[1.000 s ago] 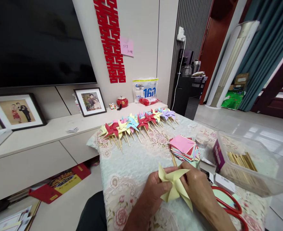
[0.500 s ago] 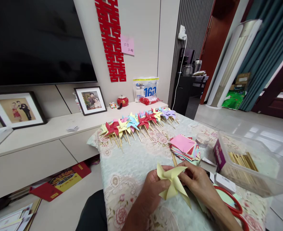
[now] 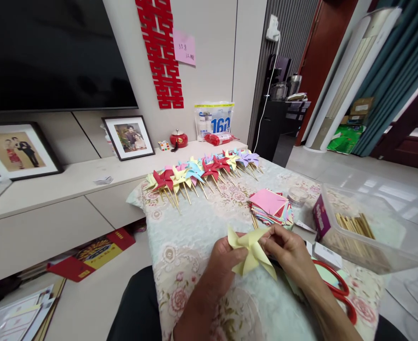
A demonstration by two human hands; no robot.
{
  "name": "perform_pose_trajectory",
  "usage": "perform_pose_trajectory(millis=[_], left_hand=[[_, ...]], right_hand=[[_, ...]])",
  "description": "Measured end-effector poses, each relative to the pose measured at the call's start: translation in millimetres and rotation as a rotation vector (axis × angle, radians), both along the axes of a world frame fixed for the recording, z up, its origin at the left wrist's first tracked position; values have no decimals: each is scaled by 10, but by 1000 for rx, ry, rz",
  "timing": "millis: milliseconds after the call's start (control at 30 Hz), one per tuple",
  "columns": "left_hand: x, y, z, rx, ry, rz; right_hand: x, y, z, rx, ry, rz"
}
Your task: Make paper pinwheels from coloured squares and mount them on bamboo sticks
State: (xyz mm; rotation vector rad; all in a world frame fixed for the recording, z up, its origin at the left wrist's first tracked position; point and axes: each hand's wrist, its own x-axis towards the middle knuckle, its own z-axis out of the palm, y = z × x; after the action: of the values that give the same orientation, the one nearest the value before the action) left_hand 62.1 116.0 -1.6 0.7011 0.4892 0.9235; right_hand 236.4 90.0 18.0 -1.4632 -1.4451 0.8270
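Note:
A pale yellow paper pinwheel [image 3: 254, 251] with folded-in blades is held above the near part of the table. My left hand [image 3: 221, 267] grips it, thumb pressed near the middle and the fingers behind. At the pinwheel's right blade, my right hand [image 3: 290, 251] is closed in a pinch; what lies between those fingertips is too small or hidden to make out. Just beyond the hands is a stack of coloured paper squares [image 3: 270, 202], pink on top. Wooden stick ends show beside the stack. Red-handled scissors [image 3: 349, 303] lie by my right forearm.
Several finished pinwheels [image 3: 194, 171] on sticks lie in a row along the table's far edge. To the right are a clear plastic bin [image 3: 400, 255] with wooden sticks [image 3: 356, 225], a small white box [image 3: 327, 255] and a round clear container [image 3: 297, 196]. A low cabinet [image 3: 63, 189] stands behind.
Both hands and the pinwheel sit slightly higher and further left in the picture. The right fingers have shifted a little at the blade. The camera view has tilted slightly.

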Motion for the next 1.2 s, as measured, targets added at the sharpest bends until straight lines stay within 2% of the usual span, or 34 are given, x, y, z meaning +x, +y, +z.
perform_pose_trajectory(millis=[267,333,433,600,800,1200], left_hand=[[23,67,-17,-53,196,286],[26,69,-13,-31,247,329],[30,63,7,-18,297,369],[41,46,35,17,378,381],[91,23,83,35,361,365],[134,14,-1,112,378,354]], right_hand=[[19,-30,76,92,153,-46],[-28,-64,115,125,125,-17],[-108,-100,154,206,-31,66],[-189,-85,131,378,-270,145],[-204,-51,75,485,-469,61],[-222,-37,30,319,-282,56]])
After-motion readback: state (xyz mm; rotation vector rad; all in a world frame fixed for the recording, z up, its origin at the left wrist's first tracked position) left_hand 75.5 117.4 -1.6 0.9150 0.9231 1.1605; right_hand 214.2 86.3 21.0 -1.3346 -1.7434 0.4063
